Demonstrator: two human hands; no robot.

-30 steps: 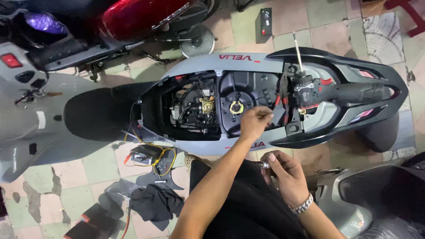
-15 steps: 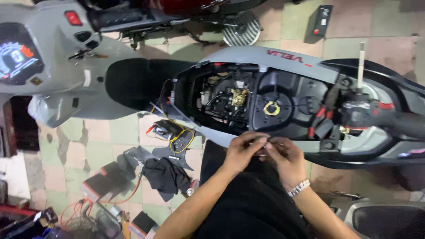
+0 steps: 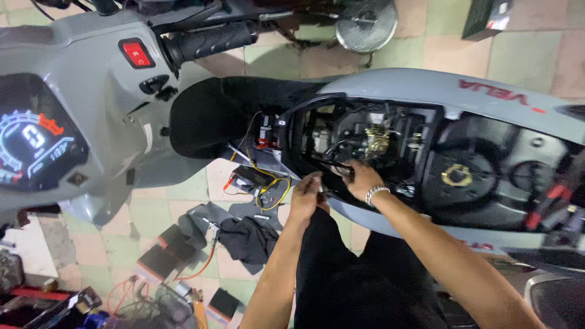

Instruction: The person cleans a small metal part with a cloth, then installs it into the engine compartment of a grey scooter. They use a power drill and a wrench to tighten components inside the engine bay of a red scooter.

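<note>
A grey scooter (image 3: 426,91) lies across the head view with its under-seat compartment (image 3: 329,164) open, showing the engine parts and a brass-coloured fitting (image 3: 376,141). My left hand (image 3: 304,198) is at the compartment's near rim, fingers pinched on a small pale part (image 3: 320,189). My right hand (image 3: 362,180), with a bracelet on the wrist, is just to its right. Its fingers curl over the rim around a black cable (image 3: 337,166). The two hands almost touch.
Yellow and red wires (image 3: 271,186) hang from the scooter's side. A black cloth (image 3: 247,240) and small black boxes (image 3: 164,253) lie on the tiled floor. A lit dashboard (image 3: 33,143), a handlebar grip (image 3: 210,39) and a round mirror (image 3: 365,24) are to the left and above.
The view has swung left and closer to the scooter's front. Both hands have moved from over my lap up to the compartment's near rim, and the right hand now reaches inside it.
</note>
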